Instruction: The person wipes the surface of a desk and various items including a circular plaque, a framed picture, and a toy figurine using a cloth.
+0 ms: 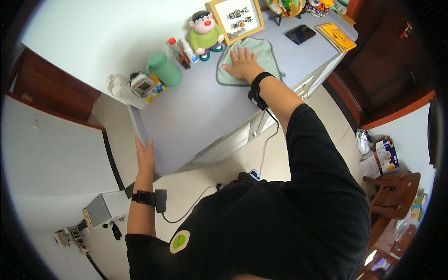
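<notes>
My right hand (pixel 242 64) lies flat with spread fingers on a light green cloth (pixel 264 52) with a grey edge. The cloth is spread out on the pale grey-blue top of a cabinet (pixel 196 123). At the cabinet's left end, my left hand (pixel 145 156) is beside the edge, thumb apart and the other fingers stretched out; it holds nothing that I can see. Behind the cloth stand a cartoon figurine (pixel 205 35) in a green top and a wooden picture frame (pixel 235 21). Both wrists wear black straps with a cable.
Left of the figurine stand a red-capped bottle (pixel 179 53), a white bottle (pixel 189 51), a green flask (pixel 164 70), a small device with a screen (pixel 141 84) and a white box (pixel 125 93). A black phone (pixel 300 34) and a yellow book (pixel 338 37) lie to the right.
</notes>
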A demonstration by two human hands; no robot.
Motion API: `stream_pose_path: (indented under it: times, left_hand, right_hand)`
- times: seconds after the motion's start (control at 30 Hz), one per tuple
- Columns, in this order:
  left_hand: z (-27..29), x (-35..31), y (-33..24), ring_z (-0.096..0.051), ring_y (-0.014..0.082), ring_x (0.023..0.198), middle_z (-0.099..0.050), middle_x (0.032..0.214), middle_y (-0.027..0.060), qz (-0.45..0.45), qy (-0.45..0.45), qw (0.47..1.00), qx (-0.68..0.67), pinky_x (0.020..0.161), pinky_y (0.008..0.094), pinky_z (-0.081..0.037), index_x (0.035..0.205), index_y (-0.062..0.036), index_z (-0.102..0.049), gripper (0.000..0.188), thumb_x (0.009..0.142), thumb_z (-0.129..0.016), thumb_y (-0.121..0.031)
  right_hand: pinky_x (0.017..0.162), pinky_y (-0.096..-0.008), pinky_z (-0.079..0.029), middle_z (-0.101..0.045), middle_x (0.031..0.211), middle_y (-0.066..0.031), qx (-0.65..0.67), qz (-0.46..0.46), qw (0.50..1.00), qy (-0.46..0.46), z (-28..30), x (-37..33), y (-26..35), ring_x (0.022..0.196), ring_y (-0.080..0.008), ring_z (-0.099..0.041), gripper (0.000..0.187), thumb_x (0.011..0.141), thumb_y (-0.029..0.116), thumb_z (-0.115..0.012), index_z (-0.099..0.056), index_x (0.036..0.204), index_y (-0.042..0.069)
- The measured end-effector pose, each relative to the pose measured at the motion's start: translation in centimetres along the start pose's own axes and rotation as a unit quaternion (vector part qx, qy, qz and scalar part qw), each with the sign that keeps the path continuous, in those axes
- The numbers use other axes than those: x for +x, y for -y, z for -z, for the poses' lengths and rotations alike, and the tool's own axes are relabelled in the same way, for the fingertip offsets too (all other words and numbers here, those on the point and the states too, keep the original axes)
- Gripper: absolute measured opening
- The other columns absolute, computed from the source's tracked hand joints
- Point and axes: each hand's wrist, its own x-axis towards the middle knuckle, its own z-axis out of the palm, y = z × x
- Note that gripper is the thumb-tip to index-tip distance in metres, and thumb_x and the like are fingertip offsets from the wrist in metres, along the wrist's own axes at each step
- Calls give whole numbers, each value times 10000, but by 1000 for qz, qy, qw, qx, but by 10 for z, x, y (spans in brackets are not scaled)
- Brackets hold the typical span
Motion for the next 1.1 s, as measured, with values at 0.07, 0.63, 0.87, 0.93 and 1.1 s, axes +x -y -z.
stream_pose_path:
  times: [0.07, 0.63, 0.87, 0.93, 1.1]
  left_hand:
    - [-1, 2, -3, -358, 291, 1251, -335, 1368, 232, -3, 22, 1000, -13, 1023, 347, -287, 1373, 43, -187, 628, 886, -517, -177]
    - [7, 11, 12, -450, 263, 1138, -440, 1278, 184, -18, 12, 1000, 22, 954, 346, -355, 1341, 22, -276, 541, 932, -455, -283]
    - [19, 20, -3, -408, 258, 1177, -397, 1310, 183, -1, 18, 999, -48, 990, 343, -320, 1343, 53, -253, 556, 932, -461, -257]
    - [23, 23, 5, -394, 262, 1199, -390, 1318, 187, -2, 19, 999, -45, 1002, 340, -308, 1347, 51, -249, 556, 927, -466, -242]
    - [17, 30, -1, -312, 330, 1269, -343, 1352, 218, -132, -17, 987, 87, 1050, 379, -237, 1348, 39, -264, 544, 899, -478, -181]
  right_hand:
    - [1091, -495, -51, -69, 1496, -139, -14, 54, 998, 0, -7, -11, 17, 1370, -367, -31, 750, 875, 608, -252, -140, 1440, 128]
    - [1062, -431, -237, -397, 1356, -146, 127, 341, 916, -169, -56, -161, 6, 1277, -309, -339, 589, 809, 355, -572, -425, 1294, 56]
    - [1097, -446, -118, -126, 1445, -256, 125, -49, 911, -390, -63, -88, -125, 1352, -364, -119, 607, 894, 353, -441, -289, 1351, -17]
    - [1105, -431, -78, -36, 1452, -278, 231, -122, 861, -437, -63, -78, -123, 1368, -361, -31, 711, 877, 350, -468, -175, 1381, -58]
    - [1114, -386, -13, 49, 1447, -292, 520, -258, 699, -417, -59, -71, -86, 1367, -359, 50, 860, 847, 335, -513, 3, 1368, -115]
